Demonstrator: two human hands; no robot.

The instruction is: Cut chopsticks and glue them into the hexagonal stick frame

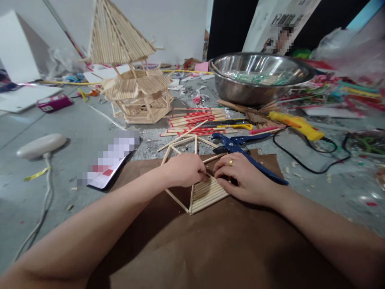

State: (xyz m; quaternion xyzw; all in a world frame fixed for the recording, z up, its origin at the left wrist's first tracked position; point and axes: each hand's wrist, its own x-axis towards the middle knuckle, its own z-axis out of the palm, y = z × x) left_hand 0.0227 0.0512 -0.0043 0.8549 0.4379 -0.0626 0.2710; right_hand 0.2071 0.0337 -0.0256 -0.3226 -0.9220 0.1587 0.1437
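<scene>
two bare forearms reach in from the lower corners, and the hands meet low over a pale stick frame (209, 196) on a brown sheet (168, 249). we see the left hand (186, 168) turned inward, its fingers curled tightly with the tips down at the panel's upper edge; we cannot tell whether they pinch a stick. the right hand (246, 176), a gold ring on one finger, is half open and bent, its thumb and fingertips at the panel's right side; we cannot tell whether it grips.

just behind the right hand lies a blue cutter (227, 143), one handle slanting down past the wrist. a phone (112, 168) lies left of the frame. beyond, we find sticks in red wrappers (198, 119), a yellow glue gun (296, 124), a steel bowl (240, 90) and a tiered stick tower (120, 40) with a pointed roof.

the frame is an angular outline with sticks running inward; its near right section is filled with parallel sticks. the hands hide its middle.
</scene>
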